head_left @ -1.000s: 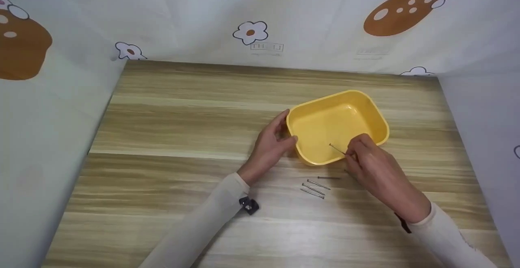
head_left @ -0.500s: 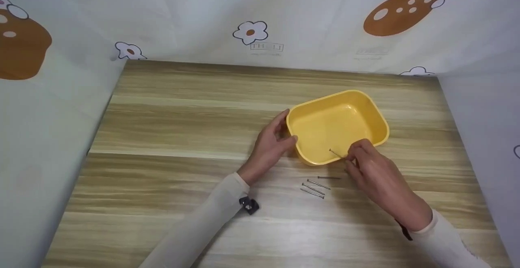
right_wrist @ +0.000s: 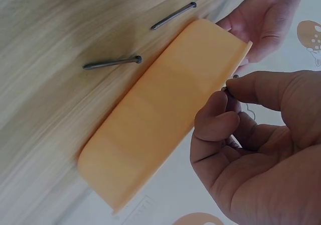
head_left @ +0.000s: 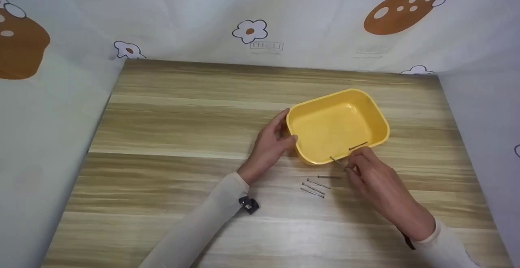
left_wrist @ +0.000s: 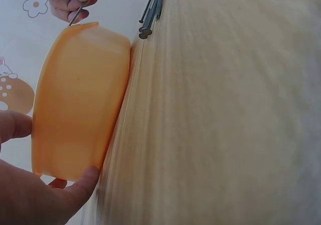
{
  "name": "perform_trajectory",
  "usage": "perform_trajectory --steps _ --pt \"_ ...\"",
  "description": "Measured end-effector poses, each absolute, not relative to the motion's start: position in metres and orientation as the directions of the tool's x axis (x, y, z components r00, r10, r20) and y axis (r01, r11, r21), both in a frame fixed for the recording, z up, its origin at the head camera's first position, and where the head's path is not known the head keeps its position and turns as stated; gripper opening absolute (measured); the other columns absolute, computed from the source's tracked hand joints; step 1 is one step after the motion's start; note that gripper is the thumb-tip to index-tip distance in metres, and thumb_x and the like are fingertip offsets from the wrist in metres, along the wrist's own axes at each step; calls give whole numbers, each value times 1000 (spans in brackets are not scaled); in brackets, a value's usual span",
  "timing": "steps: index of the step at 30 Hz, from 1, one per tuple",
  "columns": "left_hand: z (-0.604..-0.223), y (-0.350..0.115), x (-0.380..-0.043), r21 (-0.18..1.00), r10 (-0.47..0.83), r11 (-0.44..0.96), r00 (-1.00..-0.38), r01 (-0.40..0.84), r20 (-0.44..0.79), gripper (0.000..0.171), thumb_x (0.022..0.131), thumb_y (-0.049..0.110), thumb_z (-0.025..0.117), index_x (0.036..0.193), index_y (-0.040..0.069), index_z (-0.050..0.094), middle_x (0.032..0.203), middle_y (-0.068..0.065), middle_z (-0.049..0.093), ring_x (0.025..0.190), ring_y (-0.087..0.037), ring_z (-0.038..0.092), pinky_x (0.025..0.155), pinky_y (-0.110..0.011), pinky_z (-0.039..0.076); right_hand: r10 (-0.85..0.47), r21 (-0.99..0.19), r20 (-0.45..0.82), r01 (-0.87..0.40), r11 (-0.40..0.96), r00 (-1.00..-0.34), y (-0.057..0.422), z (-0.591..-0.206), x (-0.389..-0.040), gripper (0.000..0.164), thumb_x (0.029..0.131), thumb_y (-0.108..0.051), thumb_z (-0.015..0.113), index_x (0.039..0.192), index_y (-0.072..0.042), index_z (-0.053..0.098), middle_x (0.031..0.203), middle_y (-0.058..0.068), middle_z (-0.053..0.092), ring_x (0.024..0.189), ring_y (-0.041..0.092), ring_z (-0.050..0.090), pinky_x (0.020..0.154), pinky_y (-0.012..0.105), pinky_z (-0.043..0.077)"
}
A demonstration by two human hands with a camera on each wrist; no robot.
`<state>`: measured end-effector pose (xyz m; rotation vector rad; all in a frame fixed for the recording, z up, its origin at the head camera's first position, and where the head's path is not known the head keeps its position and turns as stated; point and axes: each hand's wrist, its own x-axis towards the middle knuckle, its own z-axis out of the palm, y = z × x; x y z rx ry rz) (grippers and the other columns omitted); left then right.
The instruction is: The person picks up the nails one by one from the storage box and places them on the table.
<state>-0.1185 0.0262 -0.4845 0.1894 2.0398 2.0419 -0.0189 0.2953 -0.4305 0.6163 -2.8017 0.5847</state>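
A yellow plastic tub (head_left: 325, 126) stands on the table. My left hand (head_left: 270, 148) grips its left end, with the thumb at the rim and fingers along the outer wall. Over the front rim, my right hand (head_left: 380, 180) pinches a nail (head_left: 337, 162) between thumb and fingertips, its head pointing at the tub. A second nail (head_left: 358, 145) shows just above these fingers, by the inner front wall; whether it is held or loose I cannot tell. Several more nails (head_left: 319, 184) lie in front of the tub. In the right wrist view, one nail (right_wrist: 113, 63) lies close beside the wall.
A wood-grain table (head_left: 174, 130) lies under everything. Pale printed cloth (head_left: 195, 16) with flowers and rabbits hangs behind it and along both sides. A small black device (head_left: 248, 205) sits at the left cuff.
My right hand has drawn slightly back toward me, bringing the pinched nail down to the front rim. A second nail now shows by the inner front wall. The left hand keeps its place.
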Motion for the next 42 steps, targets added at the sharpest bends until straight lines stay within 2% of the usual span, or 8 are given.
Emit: perform_trajectory --steps 9,17,28,42 --pt "-484 26 -119 997 263 16 -961 -78 -79 79 98 7 74 170 11 41 165 -6 54 147 -19 54 121 -31 47 -356 -353 255 -429 831 -899 293 -433 -13 18 90 9 79 94 -7 72 107 0 63 80 6 59 62 27 56" --pt "-482 26 -119 996 266 -7 -961 -86 -81 80 98 5 74 170 11 40 167 -7 52 150 -20 52 122 -30 46 -382 -343 282 -464 817 -880 292 -439 -5 26 84 13 84 91 -8 70 106 0 63 80 4 57 60 25 55" --pt "-483 26 -119 996 270 -32 -960 -80 -69 80 97 3 73 170 10 41 166 -9 53 151 -21 51 123 -32 44 -385 -364 266 -462 809 -884 293 -451 2 28 84 11 86 89 -11 70 107 1 64 77 1 55 58 22 51" --pt "-485 26 -119 997 269 -25 -961 -72 -63 80 97 2 72 170 7 40 165 -9 54 150 -22 52 124 -31 44 -372 -342 238 -436 832 -897 301 -465 12 26 82 11 88 96 -6 75 107 3 66 84 8 64 66 27 60"
